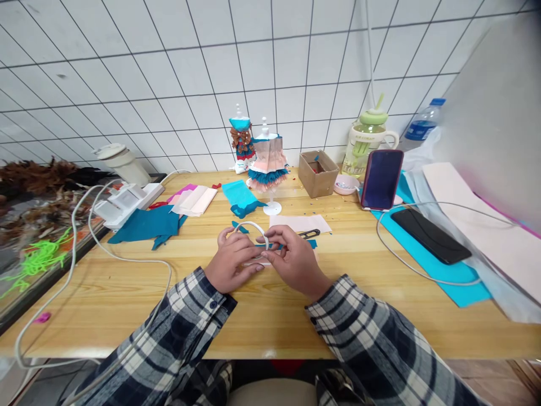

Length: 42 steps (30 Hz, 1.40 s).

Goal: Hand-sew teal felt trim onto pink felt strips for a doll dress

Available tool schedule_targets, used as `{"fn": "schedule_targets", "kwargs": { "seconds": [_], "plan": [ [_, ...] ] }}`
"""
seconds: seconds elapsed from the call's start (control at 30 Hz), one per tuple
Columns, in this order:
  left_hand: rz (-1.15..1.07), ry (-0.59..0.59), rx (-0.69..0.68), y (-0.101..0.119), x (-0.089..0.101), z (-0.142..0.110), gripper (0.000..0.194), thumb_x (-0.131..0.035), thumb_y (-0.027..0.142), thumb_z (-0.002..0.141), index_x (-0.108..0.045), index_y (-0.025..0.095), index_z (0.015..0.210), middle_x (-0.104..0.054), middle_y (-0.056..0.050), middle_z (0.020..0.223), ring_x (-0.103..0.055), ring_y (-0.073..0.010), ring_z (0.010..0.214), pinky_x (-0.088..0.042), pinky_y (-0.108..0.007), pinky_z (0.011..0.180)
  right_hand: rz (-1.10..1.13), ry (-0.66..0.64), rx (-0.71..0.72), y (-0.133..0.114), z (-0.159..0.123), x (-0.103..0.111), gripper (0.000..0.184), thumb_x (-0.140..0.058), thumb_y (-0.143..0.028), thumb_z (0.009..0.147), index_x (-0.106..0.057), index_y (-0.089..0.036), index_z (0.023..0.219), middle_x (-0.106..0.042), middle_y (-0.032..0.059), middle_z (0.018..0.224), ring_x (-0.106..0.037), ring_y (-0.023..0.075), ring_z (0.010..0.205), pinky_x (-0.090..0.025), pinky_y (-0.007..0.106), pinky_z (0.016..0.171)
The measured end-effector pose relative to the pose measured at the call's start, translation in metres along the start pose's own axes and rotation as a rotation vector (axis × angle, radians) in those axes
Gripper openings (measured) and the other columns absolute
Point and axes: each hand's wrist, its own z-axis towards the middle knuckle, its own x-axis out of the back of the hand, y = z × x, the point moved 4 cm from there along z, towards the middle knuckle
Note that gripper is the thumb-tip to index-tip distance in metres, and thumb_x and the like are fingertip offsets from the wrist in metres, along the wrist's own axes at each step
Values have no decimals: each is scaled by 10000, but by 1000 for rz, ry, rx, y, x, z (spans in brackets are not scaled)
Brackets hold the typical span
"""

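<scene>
"Count?"
"Two mannequins [270, 155], two phones [380, 180], one ring [253, 225], possibly tape."
"Pose?"
"Left hand [232, 262] palm-down, right hand [293, 259] angled inward; both grip the ring at the table's [270, 321] middle."

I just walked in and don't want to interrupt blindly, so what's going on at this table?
A person has a curved white band between their hands: the right hand pinches one side, while the left hand is at the other. A black-handled cutter lies just beyond the right hand. Farther back stand two small dress forms, one in pink and blue ruffles, the other with brown bows.
</scene>
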Motion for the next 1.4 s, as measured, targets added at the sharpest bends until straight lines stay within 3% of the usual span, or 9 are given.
{"fn": "schedule_targets", "kwargs": {
  "seconds": [0.27, 0.43, 0.57, 0.67, 0.77, 1.13, 1.23, 1.33, 1.4],
  "plan": [
    [24, -48, 89, 2, -1, 4, 236, -422, 249, 957, -655, 220, 938, -681, -17, 831, -566, -205, 920, -180, -508, 1023, -92, -8, -75, 5, 1, 0, 236, -652, -266, 800, -420, -231, 771, -685, 21, 891, -674, 201, 897, -469, 263, 670],
    [36, -43, 133, -3, 0, 2, 250, -420, 273, 954, -663, 217, 969, -667, -21, 777, -555, -196, 839, -241, -471, 963, -114, 192, -95, 10, 3, 9, 349, -679, -270, 778, -491, -234, 1069, -646, 64, 1199, -654, 138, 731, -511, 286, 660],
    [49, -23, 108, -2, 2, 2, 239, -436, 268, 942, -668, 219, 966, -664, -19, 758, -560, -194, 816, -252, -462, 935, -187, 146, 34, 7, 5, 10, 503, -621, -234, 832, -480, -251, 1314, -581, 78, 1335, -648, 179, 949, -538, 310, 756],
    [65, -18, 121, -1, 3, 3, 237, -439, 263, 936, -671, 222, 957, -669, -16, 753, -571, -195, 818, -241, -473, 942, -309, 118, 146, 2, 4, 9, 238, -588, -221, 880, -650, -242, 1109, -665, 50, 1205, -599, 199, 1110, -474, 350, 950],
    [74, -9, 183, -4, 4, 3, 254, -434, 282, 943, -679, 226, 909, -681, -14, 747, -581, -198, 817, -245, -476, 942, -375, 150, 152, 0, 4, 12, 89, -608, -213, 882, -691, -226, 910, -707, 32, 1061, -620, 187, 1040, -461, 336, 935],
    [61, 110, 319, -14, 9, 1, 280, -464, 326, 920, -660, 209, 757, -685, -17, 734, -578, -208, 778, -314, -449, 883, -459, 66, 145, -6, 1, 3, 97, -627, -239, 882, -706, -208, 834, -701, 30, 895, -607, 198, 896, -450, 341, 857],
    [-67, 224, 462, -34, 14, -8, 307, -443, 351, 910, -636, 200, 723, -638, -20, 691, -571, -198, 738, -383, -392, 804, -402, 127, 146, -4, 2, 15, 116, -616, -218, 877, -709, -211, 807, -701, 30, 866, -616, 191, 882, -461, 327, 853],
    [-137, 465, 710, -75, 30, -30, 342, -386, 379, 921, -640, 188, 795, -606, -26, 694, -549, -186, 668, -410, -330, 652, -339, 256, 38, 7, 4, 47, 134, -602, -249, 872, -718, -224, 808, -709, 40, 890, -626, 192, 878, -475, 323, 826],
    [4, 424, 736, -96, 35, -38, 342, -420, 403, 909, -687, 192, 940, -619, -34, 722, -569, -213, 761, -421, -345, 727, -301, 210, -102, 19, 6, 65, 111, -639, -284, 825, -723, -218, 794, -711, 35, 862, -616, 181, 774, -473, 306, 704]
  ]
}}
